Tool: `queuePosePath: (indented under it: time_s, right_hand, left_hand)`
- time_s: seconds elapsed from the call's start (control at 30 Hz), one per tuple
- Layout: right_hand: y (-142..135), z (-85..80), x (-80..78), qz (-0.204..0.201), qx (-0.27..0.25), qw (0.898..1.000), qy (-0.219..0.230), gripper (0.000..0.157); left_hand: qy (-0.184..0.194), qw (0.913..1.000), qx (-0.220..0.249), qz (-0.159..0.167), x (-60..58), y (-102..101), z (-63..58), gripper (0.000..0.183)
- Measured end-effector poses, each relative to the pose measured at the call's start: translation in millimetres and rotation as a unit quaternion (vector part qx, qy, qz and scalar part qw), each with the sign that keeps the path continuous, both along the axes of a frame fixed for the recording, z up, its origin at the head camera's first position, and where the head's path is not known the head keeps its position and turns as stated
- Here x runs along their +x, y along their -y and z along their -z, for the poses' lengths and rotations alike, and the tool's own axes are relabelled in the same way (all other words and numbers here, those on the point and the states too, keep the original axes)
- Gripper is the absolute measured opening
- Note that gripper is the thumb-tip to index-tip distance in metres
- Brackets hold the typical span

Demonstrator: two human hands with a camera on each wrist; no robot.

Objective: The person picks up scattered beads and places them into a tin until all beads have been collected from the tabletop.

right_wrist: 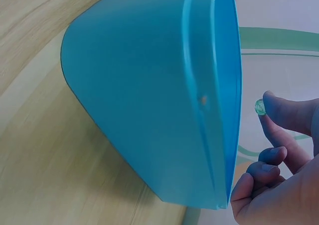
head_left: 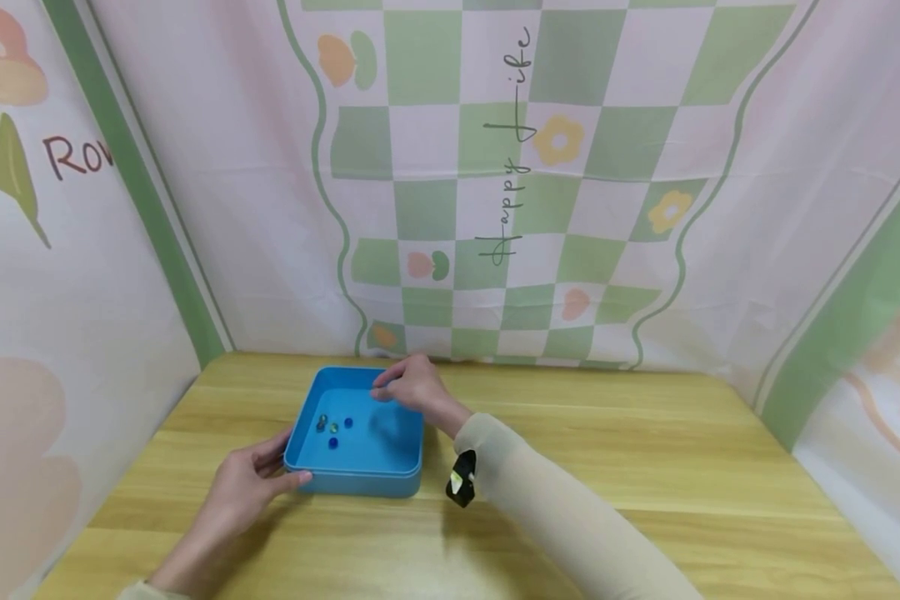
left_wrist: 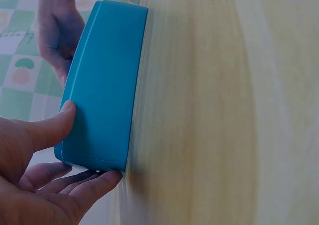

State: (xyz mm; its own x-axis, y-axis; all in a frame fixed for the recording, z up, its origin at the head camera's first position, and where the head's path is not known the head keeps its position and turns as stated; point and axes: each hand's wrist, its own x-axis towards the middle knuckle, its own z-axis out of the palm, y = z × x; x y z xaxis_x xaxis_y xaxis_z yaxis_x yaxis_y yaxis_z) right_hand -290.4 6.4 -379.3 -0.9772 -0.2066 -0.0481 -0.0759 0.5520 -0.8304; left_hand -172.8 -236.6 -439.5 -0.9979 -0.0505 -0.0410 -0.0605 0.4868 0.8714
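Observation:
A blue square box (head_left: 363, 483) stands open-topped on the table. My left hand (head_left: 238, 485) grips its near left corner, thumb on the front wall and fingers along the left side, as the left wrist view also shows. Several small glass marbles lie on the box floor towards the left, among them a dark blue marble (head_left: 333, 443) and a greenish marble (head_left: 334, 427). Above the far right part of the box is my right hand (head_left: 418, 388). In the right wrist view it pinches a clear green marble (right_wrist: 259, 107) between thumb and index finger, other fingers curled.
The wooden table (head_left: 570, 500) extends right of the box and in front of it. A printed cloth (head_left: 487, 183) with checks and flowers hangs behind the table's far edge, and more cloth stands at both sides. A black device (head_left: 461, 482) sits at the right wrist.

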Motion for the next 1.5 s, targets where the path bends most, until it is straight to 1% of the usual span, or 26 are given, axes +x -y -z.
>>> queuePosePath:
  time_s: [0.3,0.57,0.77,0.9,1.0,1.23,1.33,1.5]
  right_hand:
    - [1,-1.0,-0.4,-0.001,-0.007,1.000,-0.002,0.006]
    - [-10,-4.4,0.4,-0.001,-0.010,1.000,-0.010,0.006]
    - [-26,-5.9,1.9,0.000,-0.001,1.000,-0.031,0.009]
    - [-40,-3.9,2.9,0.003,-0.006,0.999,-0.043,0.013]
    - [-51,-0.8,3.3,0.008,-0.013,0.999,-0.051,0.015]
    - [-75,9.3,4.7,0.024,-0.028,0.998,-0.059,0.014]
    - [-85,12.5,5.6,0.029,-0.041,0.997,-0.053,0.014]
    - [-101,19.4,6.5,0.043,-0.053,0.997,-0.021,0.017]
  left_hand:
    - [0.003,1.0000,-0.002,-0.001,-1.1,0,0.2,0.081]
    - [0.002,1.0000,-0.003,0.001,-0.1,0,-0.8,0.082]
    - [0.003,1.0000,-0.006,-0.001,-0.3,0,-0.8,0.082]
    - [-0.001,1.0000,-0.007,0.001,-0.3,0,-0.3,0.082]
    - [0.002,1.0000,-0.004,-0.001,0.2,0,0.3,0.081]
    - [0.005,1.0000,-0.002,0.001,0.4,1,-0.1,0.083]
    - [0.005,1.0000,0.002,0.002,0.6,1,-0.5,0.083]
    - [0.004,1.0000,0.005,0.002,1.1,1,-0.7,0.083]
